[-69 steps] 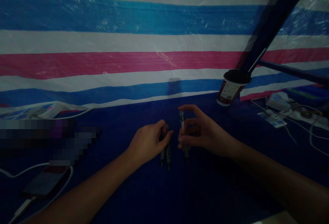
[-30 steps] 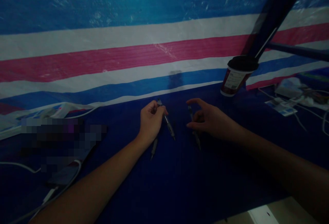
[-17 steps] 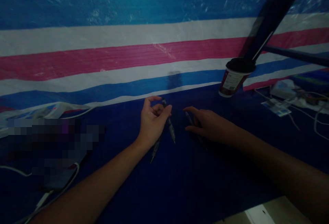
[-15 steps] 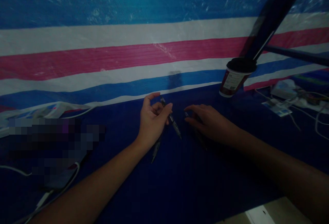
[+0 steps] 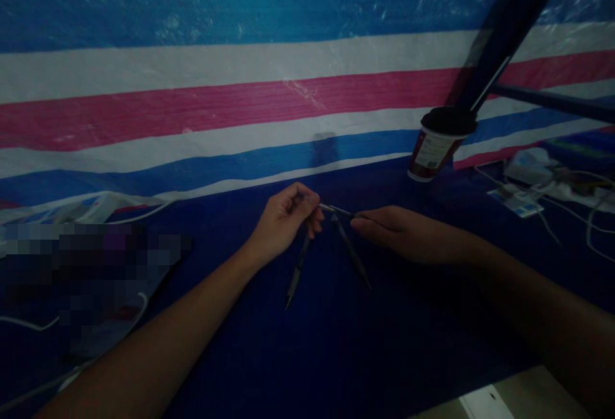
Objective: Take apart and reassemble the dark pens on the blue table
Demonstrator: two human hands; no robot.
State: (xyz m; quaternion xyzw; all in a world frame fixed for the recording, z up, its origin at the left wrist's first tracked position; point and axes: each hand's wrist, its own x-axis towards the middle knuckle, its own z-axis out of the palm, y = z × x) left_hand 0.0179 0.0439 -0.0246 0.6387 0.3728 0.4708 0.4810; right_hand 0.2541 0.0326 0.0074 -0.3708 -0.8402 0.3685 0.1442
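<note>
Pinching a dark pen [image 5: 337, 211] in a narrow grip between both hands, left hand [image 5: 284, 219] at one end and right hand [image 5: 396, 230] at the other, holding it level, apparently to clear a second pen [image 5: 298, 270] and a third pen [image 5: 352, 252] lying slanted on the blue table covering [image 5: 336, 355] just below.

We lose things behind a blocky grey-purple pixelated patch [image 5: 96, 271]; our left hand [image 5: 283, 220] covers one end of the slim dark pen [image 5: 337, 211].
</note>
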